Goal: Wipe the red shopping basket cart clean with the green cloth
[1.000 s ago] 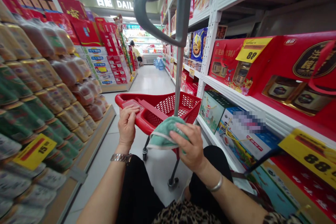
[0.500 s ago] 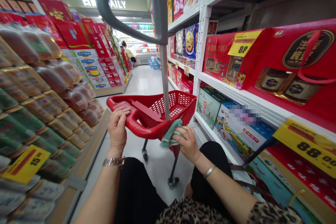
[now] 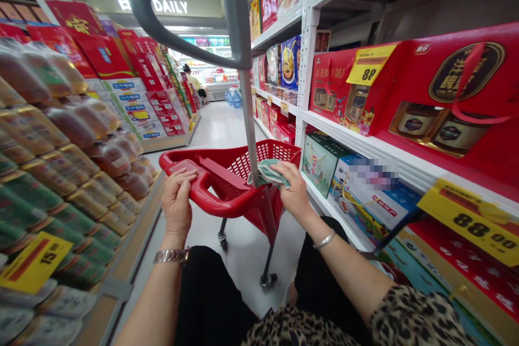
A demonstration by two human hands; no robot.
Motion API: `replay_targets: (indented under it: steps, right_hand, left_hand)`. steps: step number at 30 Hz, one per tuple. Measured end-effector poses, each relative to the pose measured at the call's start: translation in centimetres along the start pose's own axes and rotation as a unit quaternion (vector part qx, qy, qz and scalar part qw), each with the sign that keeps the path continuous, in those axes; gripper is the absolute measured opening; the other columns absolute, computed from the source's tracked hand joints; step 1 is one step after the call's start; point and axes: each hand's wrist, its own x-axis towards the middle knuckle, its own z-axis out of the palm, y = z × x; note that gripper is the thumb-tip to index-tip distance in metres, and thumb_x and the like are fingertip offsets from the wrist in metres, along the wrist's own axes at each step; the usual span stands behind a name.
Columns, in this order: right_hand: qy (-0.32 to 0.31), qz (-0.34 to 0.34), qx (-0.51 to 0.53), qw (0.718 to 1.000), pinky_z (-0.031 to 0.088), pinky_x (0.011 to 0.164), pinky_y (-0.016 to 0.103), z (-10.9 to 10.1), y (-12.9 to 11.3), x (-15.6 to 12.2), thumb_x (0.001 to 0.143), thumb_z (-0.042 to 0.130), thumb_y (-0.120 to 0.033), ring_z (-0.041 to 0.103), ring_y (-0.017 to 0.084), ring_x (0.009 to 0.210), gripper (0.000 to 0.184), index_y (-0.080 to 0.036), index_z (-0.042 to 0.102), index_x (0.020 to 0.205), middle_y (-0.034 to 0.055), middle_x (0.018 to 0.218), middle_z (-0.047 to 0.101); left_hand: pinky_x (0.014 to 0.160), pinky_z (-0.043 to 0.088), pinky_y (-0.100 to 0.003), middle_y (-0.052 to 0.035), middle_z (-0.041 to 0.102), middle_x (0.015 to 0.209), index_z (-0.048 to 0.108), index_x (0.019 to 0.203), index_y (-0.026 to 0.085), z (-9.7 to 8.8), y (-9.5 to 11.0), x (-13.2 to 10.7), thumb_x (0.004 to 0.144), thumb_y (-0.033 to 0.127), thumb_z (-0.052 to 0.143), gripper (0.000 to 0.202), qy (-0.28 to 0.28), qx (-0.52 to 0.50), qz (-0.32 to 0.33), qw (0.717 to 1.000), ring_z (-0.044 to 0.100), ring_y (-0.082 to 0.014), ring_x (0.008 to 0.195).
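Observation:
A red plastic shopping basket cart (image 3: 227, 203) on small casters stands between my knees. My left hand (image 3: 177, 197) is wrapped over its rim at the left corner, beside the moulded handle opening. In my right hand (image 3: 294, 189) is a green cloth (image 3: 270, 172), pressed to the rim at the foot of the grey pole. Part of the cloth lies behind that metal pole (image 3: 248, 124). The pole rises from the cart to a dark grey loop handle (image 3: 194, 48) close to my view. My right fingertips are partly hidden under the cloth.
White shelves (image 3: 344, 132) with red gift boxes (image 3: 458, 86) run along my right side. Stacked drink packs (image 3: 60, 167) stand close on the left. Down the aisle are blue water bottles (image 3: 234, 98) and a seated person (image 3: 194, 84).
My right hand has moved the cloth up from the cart's outer side onto the rim by the pole. My left hand keeps its hold. The view has shifted slightly.

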Motion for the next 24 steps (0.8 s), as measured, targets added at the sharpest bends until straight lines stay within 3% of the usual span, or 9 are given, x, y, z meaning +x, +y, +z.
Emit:
replay_targets:
  steps: [4, 10, 15, 20, 24]
  right_hand:
    - [-0.105, -0.03, -0.078, 0.991, 0.047, 0.096, 0.036, 1.3, -0.3, -0.4, 0.081, 0.052, 0.0, 0.06, 0.021, 0.11, 0.049, -0.028, 0.074, 0.116, 0.0057, 0.124, 0.069]
    - [-0.103, 0.052, -0.153, 0.981, 0.047, 0.091, 0.039, 1.3, 3.1, -0.5, 0.075, 0.049, 0.006, 0.06, 0.023, 0.101, 0.057, -0.026, 0.075, 0.115, 0.0073, 0.123, 0.069]
    - [-0.036, 0.087, -0.072, 0.993, 0.05, 0.096, 0.037, 1.7, 4.4, -1.2, 0.07, 0.043, 0.006, 0.063, 0.022, 0.105, 0.058, -0.02, 0.075, 0.111, 0.0094, 0.113, 0.07]
    - [0.096, 0.051, 0.032, 0.994, 0.049, 0.102, 0.037, 2.3, 1.1, -4.1, 0.075, 0.043, 0.0, 0.061, 0.02, 0.114, 0.053, -0.023, 0.07, 0.114, 0.007, 0.115, 0.066]
    - [0.089, 0.024, 0.022, 0.995, 0.05, 0.099, 0.039, 2.9, -0.9, -7.1, 0.078, 0.044, -0.001, 0.059, 0.021, 0.114, 0.049, -0.024, 0.067, 0.115, 0.0075, 0.117, 0.062]
  left_hand:
    - [0.119, 0.034, -0.054, -0.0045, 0.075, 0.099, 0.069, 0.084, 0.024, -0.2, 0.1, -0.1, 0.093, 0.037, 0.052, 0.023, 0.002, -0.01, 0.003, 1.0, 0.064, -0.0242, 0.114]
    - [0.118, 0.035, -0.054, -0.0038, 0.075, 0.099, 0.069, 0.083, 0.025, -0.3, 0.3, -0.2, 0.093, 0.036, 0.053, 0.022, 0.007, -0.013, 0.007, 1.0, 0.065, -0.0242, 0.112]
    - [0.119, 0.033, -0.054, -0.004, 0.075, 0.098, 0.069, 0.082, 0.024, -0.2, 0.5, -0.2, 0.093, 0.037, 0.053, 0.023, 0.01, -0.015, 0.007, 1.0, 0.065, -0.0245, 0.112]
    - [0.117, 0.036, -0.052, -0.0039, 0.075, 0.098, 0.069, 0.083, 0.023, -0.2, 0.5, -0.2, 0.093, 0.035, 0.053, 0.022, 0.012, -0.018, 0.012, 1.0, 0.065, -0.0233, 0.112]
    - [0.113, 0.041, -0.048, -0.0037, 0.074, 0.097, 0.069, 0.083, 0.022, -0.2, 0.5, -0.1, 0.092, 0.034, 0.053, 0.022, 0.01, -0.014, 0.015, 1.0, 0.064, -0.0218, 0.111]
